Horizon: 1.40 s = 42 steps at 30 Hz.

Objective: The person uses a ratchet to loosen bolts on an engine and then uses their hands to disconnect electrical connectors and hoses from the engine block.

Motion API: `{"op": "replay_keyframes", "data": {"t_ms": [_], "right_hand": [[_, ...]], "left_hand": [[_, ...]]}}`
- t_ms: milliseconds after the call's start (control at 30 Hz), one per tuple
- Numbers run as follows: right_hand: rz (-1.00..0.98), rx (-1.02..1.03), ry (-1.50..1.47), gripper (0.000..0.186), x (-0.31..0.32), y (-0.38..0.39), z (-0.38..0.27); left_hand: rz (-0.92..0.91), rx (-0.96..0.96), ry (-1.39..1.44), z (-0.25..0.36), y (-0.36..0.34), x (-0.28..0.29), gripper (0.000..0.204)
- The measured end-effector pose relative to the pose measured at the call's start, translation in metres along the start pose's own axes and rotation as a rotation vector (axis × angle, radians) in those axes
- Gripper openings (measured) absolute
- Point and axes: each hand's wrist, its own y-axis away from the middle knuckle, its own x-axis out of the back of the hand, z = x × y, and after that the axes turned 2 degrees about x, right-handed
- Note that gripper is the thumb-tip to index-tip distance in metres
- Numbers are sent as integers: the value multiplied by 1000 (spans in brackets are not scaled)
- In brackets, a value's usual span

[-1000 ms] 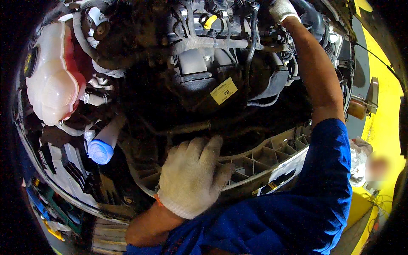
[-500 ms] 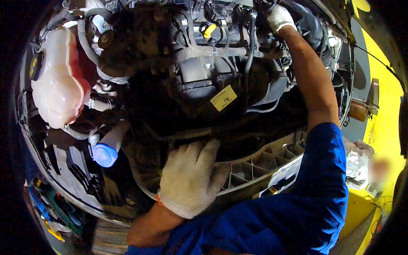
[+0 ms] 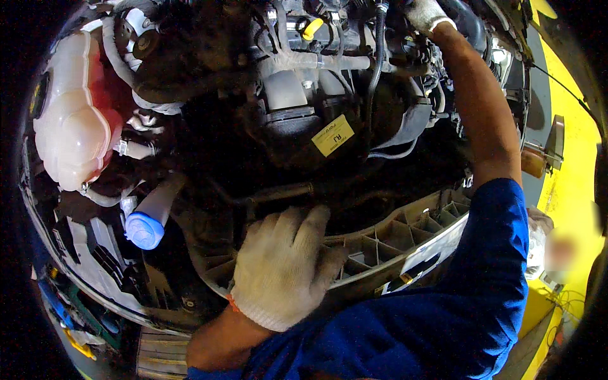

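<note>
My left hand (image 3: 278, 269), in a white knitted glove, lies flat on the ribbed front panel (image 3: 405, 234) of a car's engine bay. Its fingers are stretched forward and the thumb stands out to the right. Far off at the upper right, my right hand (image 3: 425, 14), gloved too, reaches in among hoses and cables behind the engine (image 3: 291, 120). The top edge of the picture and the surrounding parts hide its fingers, so what it touches does not show. A black corrugated hose (image 3: 376, 76) runs down just left of it.
At the left stand a whitish coolant tank (image 3: 73, 126) with reddish fluid and a filler neck with a blue cap (image 3: 144, 230). A yellow-handled dipstick (image 3: 312, 28) sits on the engine. Hand tools (image 3: 66, 310) lie at the lower left; yellow flooring (image 3: 570, 183) borders the right.
The view has shifted slightly, and the engine bay's left side sits further left. My right hand is a little higher and further right at the top edge. My left hand has stayed on the panel.
</note>
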Motion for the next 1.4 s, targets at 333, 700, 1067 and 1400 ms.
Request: {"op": "replay_keyframes", "data": {"t_ms": [333,700,1067,1400], "right_hand": [[99,109,-237,27,-2,10,36],[128,-411,-163,60,28,94,-41],[104,-446,-415,51,5,68,-13],[116,-448,-510,50,17,74,-21]], "left_hand": [[-1,-18,-20,0,-2,-1,52],[-30,73,29,0,-9,-10,43],[127,-8,-76,39,-152,-10,35],[386,-214,-594,7,-403,-40,31]]}}
